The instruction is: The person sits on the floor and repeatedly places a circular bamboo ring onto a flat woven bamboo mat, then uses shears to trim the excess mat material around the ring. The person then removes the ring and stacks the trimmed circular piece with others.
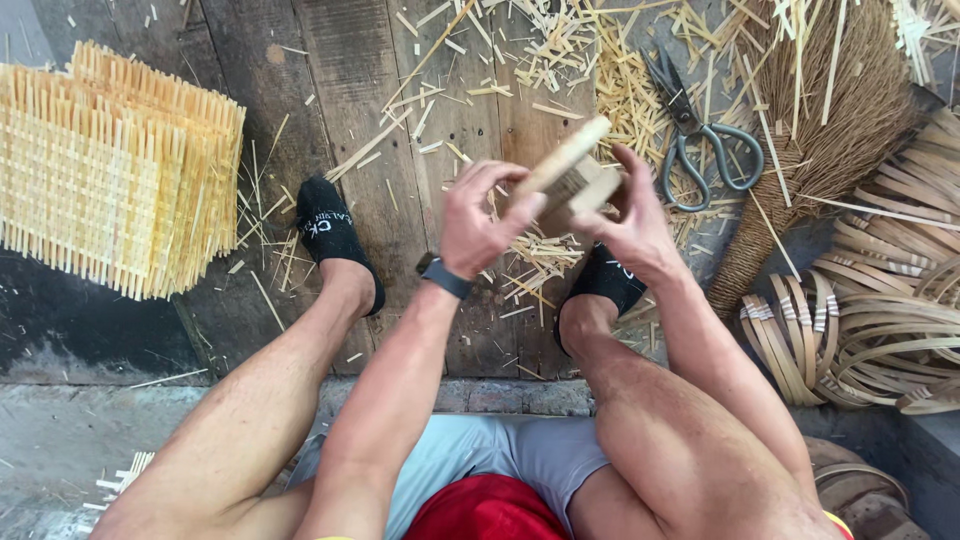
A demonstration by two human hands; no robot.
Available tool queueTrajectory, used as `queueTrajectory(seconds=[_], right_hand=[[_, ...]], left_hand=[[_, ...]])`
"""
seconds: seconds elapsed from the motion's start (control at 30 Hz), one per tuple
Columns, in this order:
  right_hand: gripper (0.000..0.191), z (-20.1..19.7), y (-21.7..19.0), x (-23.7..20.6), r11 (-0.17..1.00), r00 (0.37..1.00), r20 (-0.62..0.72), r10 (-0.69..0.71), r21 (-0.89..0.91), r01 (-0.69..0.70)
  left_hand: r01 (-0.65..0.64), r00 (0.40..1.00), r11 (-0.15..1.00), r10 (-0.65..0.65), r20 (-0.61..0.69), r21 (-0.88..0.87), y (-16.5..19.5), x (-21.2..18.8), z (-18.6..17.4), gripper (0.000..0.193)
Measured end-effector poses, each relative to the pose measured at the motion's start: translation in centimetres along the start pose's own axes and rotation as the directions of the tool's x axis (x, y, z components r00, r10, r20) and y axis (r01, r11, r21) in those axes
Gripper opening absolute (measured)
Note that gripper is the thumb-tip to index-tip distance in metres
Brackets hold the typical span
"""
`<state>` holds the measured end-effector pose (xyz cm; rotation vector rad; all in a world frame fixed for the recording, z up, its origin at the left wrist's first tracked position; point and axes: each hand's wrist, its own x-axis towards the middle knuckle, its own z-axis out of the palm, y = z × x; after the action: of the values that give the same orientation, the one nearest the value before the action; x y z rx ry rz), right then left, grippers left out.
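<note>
Both my hands hold a small pale wooden block (568, 172) above the plank floor, between my knees. My left hand (480, 215) grips its near left side, with a dark watch on the wrist. My right hand (632, 220) wraps the block's right end, fingers curled behind it. Thin bamboo slivers (535, 255) lie scattered on the floor beneath the block. My feet wear black socks: one sock (330, 235) at the left, the other sock (610, 280) under my right hand.
A stack of woven bamboo mats (110, 170) stands at the left. Grey scissors (700, 140) lie at the upper right, beside a straw broom (820, 130). Coiled bamboo hoops (880, 330) pile up at the right. Split bamboo strips (560, 50) litter the planks.
</note>
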<state>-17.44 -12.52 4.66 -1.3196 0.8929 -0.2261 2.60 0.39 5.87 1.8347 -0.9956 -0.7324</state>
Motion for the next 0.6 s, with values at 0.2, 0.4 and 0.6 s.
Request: queueTrajectory(seconds=[0.2,0.4,0.6], right_hand=[[0.085,3.5,-0.6,1.2,0.965,0.969,-0.223,0.11,-0.209,-0.158],[0.074,3.5,-0.2,1.7,0.956,0.969,-0.244,0.031,-0.277,-0.1],[0.083,3.8,-1.5,2.4,0.91,0.974,-0.228,0.002,-0.404,-0.096]], left_hand=[[-0.156,0.986,0.977,0.146,0.079,0.148,2.3,1.7,4.4,0.052],[-0.346,0.937,0.875,0.339,0.082,0.34,1.8,1.5,4.3,0.062],[-0.141,0.987,0.956,0.115,0.113,0.256,0.4,3.1,3.4,0.063]])
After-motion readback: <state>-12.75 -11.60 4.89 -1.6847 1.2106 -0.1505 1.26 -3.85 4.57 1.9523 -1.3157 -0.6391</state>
